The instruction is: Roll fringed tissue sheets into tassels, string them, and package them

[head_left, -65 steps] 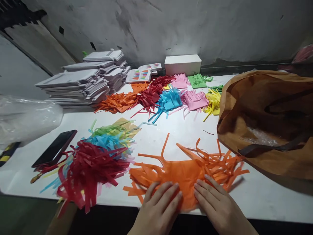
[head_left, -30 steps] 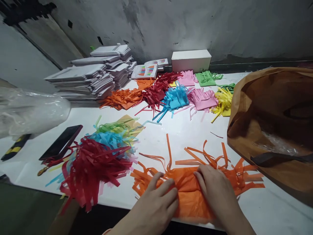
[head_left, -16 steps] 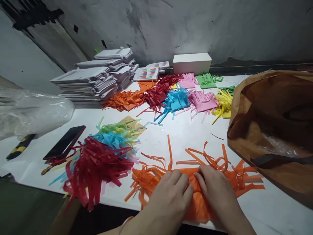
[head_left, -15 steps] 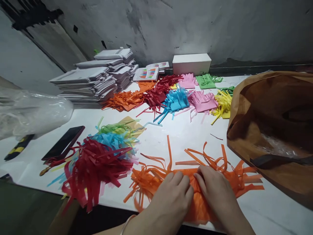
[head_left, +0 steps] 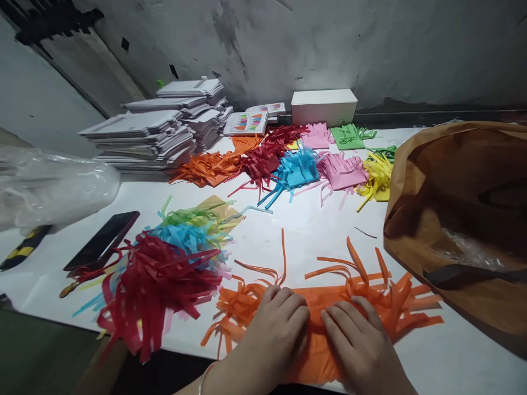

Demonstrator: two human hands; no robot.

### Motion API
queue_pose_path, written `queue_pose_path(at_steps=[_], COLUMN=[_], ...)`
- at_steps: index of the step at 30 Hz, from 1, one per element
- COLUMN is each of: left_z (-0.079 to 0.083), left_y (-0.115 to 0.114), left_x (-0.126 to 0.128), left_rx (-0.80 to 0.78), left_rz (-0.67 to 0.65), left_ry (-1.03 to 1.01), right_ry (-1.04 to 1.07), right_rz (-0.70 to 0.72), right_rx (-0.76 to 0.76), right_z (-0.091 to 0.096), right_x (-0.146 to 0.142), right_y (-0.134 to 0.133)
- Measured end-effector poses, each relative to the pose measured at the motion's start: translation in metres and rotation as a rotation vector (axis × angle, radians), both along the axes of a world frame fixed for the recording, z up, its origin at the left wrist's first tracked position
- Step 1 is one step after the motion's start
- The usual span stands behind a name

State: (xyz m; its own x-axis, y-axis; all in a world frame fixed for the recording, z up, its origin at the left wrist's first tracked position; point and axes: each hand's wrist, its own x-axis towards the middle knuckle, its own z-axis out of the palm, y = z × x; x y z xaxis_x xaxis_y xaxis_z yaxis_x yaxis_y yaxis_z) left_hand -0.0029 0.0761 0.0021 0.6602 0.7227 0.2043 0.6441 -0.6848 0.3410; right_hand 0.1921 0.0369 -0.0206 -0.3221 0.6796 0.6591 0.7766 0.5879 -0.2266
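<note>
A piece of orange tissue paper (head_left: 315, 356) with fringed ends lies on the table in front of me, its cut strips fanning out left and right. On the left half rests my left hand (head_left: 280, 323), its fingers bent and closed onto the paper; the thumb is hidden. My right hand (head_left: 358, 340) lies on the right half with its fingers stretched over the surface. A narrow band of plain orange paper shows between the hands. Left of them is a heap of fringed tissue tassels, with a dark red tassel (head_left: 160, 291) on top of a blue tassel (head_left: 185, 236).
An open brown bag (head_left: 405, 219) stands at the right. Folded tassels, including a blue bundle (head_left: 298, 167), line the back near a white box (head_left: 324, 108) and stacked packets (head_left: 135, 129). A phone (head_left: 102, 241) and a plastic-wrapped bundle (head_left: 61, 186) lie at the left.
My hands, close together over the paper's middle before, have moved apart, the left one leftward. The orange paper between them looks more spread, and some strips have shifted.
</note>
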Motion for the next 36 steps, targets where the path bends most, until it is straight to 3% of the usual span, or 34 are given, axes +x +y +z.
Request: queue_pose_path(at_steps=[6,13,18,21,25,28,31,36], left_z=[-0.013,0.0,0.003,0.001,-0.003,-0.002,0.001,-0.002], left_y=[-0.005,-0.006,0.002,0.007,0.011,0.01,0.007,-0.001], left_x=[-0.009,-0.015,-0.001,0.004,0.004,0.003,0.0,-0.007], left_rx=[0.1,0.043,0.048,0.073,0.078,0.065,0.077,0.096], left_rz=[0.0,0.214,0.359,0.375,0.363,0.36,0.343,0.121], left_ry=[0.008,-0.002,0.253,0.314,0.309,0.275,0.111,-0.029], right_ry=[0.023,-0.075,-0.294,-0.265,-0.062,-0.058,-0.116,-0.06], right_rz=[-0.027,-0.109,-0.224,-0.26,-0.06,0.104,0.127,0.124], right_rx=[-0.074,-0.341,-0.303,-0.254,-0.128,-0.09,-0.098,-0.18], right_z=[-0.013,-0.001,-0.004,0.002,0.013,0.011,0.004,0.0], right_x=[0.002,0.015,0.014,0.014,0.006,-0.003,-0.008,-0.007], right_y=[0.0,0.015,0.029,0.03,0.024,0.022,0.022,0.021])
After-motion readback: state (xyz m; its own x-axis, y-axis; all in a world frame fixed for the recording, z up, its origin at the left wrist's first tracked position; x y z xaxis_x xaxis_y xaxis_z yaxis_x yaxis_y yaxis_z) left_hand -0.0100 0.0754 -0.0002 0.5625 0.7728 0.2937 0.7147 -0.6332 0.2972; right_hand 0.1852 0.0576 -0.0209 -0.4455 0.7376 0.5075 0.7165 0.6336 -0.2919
